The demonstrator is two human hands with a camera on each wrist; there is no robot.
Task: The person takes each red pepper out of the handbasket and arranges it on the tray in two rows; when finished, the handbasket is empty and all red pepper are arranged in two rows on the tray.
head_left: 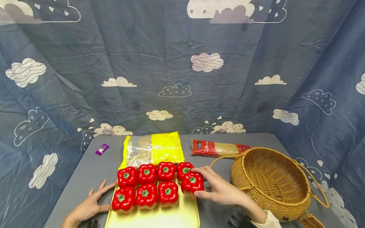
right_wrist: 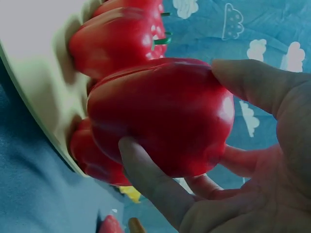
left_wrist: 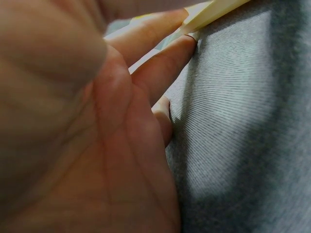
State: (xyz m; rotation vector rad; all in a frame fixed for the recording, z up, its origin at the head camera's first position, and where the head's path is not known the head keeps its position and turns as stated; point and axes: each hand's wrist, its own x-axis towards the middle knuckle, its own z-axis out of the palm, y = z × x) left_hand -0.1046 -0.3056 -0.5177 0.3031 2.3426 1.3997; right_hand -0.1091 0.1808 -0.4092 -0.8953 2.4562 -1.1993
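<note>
My right hand [head_left: 219,190] grips a red bell pepper [head_left: 188,186] with a green stem, thumb on one side and fingers on the other. This pepper is at the right end of the front row, over the pale yellow tray [head_left: 154,220]. In the right wrist view the held pepper [right_wrist: 160,116] is tilted, and other peppers [right_wrist: 114,43] stand behind it on the tray. Several more red bell peppers [head_left: 146,194] form two rows on the tray. My left hand [head_left: 89,204] rests at the tray's left edge, fingers spread and fairly straight; the left wrist view shows its fingertips beside the rim.
A wicker basket [head_left: 236,177] with handles stands at the right. Behind the tray lies a yellow pasta bag [head_left: 166,147], with a red noodle packet [head_left: 203,148] to its right. A small purple wrapped sweet [head_left: 102,149] lies at the back left of the grey table [head_left: 85,171].
</note>
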